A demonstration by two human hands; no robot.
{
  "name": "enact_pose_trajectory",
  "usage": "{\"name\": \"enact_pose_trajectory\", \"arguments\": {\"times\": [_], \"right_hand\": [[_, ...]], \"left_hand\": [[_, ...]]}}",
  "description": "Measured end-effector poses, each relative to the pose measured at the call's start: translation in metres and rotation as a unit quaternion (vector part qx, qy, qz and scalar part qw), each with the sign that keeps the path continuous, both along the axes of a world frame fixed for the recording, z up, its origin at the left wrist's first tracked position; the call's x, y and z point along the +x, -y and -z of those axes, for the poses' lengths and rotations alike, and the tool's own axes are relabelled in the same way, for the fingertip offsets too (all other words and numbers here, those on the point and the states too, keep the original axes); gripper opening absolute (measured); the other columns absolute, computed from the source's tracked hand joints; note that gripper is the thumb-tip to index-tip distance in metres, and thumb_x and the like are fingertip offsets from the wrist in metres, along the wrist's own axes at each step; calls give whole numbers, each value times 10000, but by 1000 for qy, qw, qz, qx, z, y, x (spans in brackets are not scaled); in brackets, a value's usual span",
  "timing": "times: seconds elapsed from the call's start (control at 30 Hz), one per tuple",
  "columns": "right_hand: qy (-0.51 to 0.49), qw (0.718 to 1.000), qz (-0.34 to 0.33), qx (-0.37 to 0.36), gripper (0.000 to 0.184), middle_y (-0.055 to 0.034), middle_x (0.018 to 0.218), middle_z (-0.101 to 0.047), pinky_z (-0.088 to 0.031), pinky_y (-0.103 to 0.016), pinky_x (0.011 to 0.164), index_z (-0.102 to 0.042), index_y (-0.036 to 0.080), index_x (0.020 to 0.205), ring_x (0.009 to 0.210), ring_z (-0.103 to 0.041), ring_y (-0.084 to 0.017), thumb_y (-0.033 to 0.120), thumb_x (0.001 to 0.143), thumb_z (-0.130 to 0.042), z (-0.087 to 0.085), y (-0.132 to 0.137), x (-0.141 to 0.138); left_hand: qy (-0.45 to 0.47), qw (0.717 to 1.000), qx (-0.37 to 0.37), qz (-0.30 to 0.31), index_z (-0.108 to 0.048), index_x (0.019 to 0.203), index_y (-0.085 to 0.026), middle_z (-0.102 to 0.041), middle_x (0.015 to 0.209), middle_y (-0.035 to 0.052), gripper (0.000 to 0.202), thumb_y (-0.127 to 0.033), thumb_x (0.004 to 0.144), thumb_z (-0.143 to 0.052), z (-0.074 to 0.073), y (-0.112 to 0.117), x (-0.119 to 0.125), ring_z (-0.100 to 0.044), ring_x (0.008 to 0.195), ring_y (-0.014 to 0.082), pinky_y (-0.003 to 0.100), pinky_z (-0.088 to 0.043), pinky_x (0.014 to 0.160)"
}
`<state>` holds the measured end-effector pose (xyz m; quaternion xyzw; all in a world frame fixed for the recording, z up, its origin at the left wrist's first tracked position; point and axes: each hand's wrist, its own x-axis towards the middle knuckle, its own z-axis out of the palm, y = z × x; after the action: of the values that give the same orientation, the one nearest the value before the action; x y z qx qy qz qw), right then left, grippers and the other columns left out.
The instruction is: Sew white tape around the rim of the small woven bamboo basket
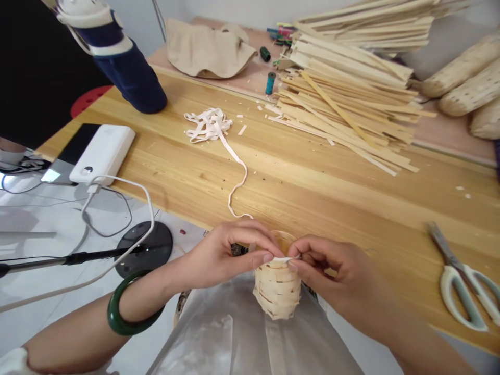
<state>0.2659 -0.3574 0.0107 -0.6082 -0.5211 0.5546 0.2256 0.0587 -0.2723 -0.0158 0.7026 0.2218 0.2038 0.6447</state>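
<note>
A small woven basket of pale strips is held over my lap, at the table's front edge. My left hand is closed on its rim, thumb and fingers pinching the edge from the left. At the right side of the rim, my right hand pinches a white ribbon that lies along the edge. A thin length of the same ribbon runs back over the table to a loose tangled pile. The far side of the rim shows between the hands.
Scissors lie at the right. Flat wooden strips are heaped at the back, near a teal thread spool. A blue bottle stands back left. At the left edge, a white power bank trails a cable.
</note>
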Motion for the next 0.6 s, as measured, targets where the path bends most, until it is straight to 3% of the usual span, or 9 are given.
{"name": "enact_pose_trajectory", "arguments": {"times": [0.23, 0.4, 0.6], "right_hand": [[-1, 1000, 19, 20, 184, 64, 573, -438, -261, -201, 467, -607, 198, 787, 519, -354, -83, 314, 917, -548, -1, 1, -4], [-2, 999, 27, 28, 185, 64, 566, -431, -254, -204, 462, -615, 196, 795, 512, -353, -82, 327, 913, -557, -2, 0, -7], [4, 999, 42, 33, 196, 57, 577, -462, -274, -202, 470, -626, 199, 807, 522, -374, -84, 351, 916, -566, -3, -1, -6]], "left_hand": [[12, 997, -68, -35, -778, 893, -193, -710, 1038, 84, 108, -208, 888, -671, -3, 3, 0, -646, 1068, 210, 336, -486, 960], [-21, 993, -104, -57, -763, 802, -196, -671, 1220, 82, 78, -246, 847, -725, -6, 1, -1, -574, 1237, 240, 347, -427, 1037], [-6, 977, -191, -92, -771, 759, -213, -690, 1192, 67, 80, -245, 828, -745, -7, 4, 4, -608, 1196, 234, 312, -487, 933]]}}
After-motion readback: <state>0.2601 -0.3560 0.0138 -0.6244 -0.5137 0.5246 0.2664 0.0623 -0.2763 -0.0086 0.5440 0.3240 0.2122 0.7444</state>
